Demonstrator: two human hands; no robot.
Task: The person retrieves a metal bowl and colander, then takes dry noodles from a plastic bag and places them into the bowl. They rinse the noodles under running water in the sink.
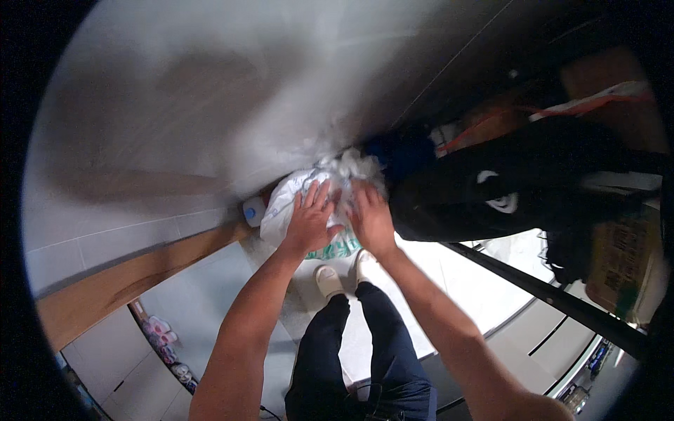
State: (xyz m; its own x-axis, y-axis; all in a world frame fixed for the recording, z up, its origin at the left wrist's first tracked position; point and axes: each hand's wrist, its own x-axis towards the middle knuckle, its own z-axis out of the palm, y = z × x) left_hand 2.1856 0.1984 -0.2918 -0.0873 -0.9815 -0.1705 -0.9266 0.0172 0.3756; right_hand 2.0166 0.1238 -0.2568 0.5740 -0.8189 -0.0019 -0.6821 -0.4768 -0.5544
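A white plastic bag (276, 216) with green print stands full against the grey tiled wall, its crumpled translucent top (350, 164) bunched behind my fingers. My left hand (311, 218) lies over the bag's left side, palm down with its fingers spread. Over the right side is my right hand (370, 216), slightly blurred, with its fingers bent towards the bunched plastic. Whether the right fingers pinch any of it cannot be told. Just left of the bag stands a pale container with a blue cap (250, 213).
To the right hangs a black fabric item (453, 194) with a white mark, near a black bar (547, 297) and a printed cardboard box (618, 263). A wooden ledge (158, 266) runs along the left. My light shoes (329, 280) are below the bag. Small shoes (160, 331) line the lower left.
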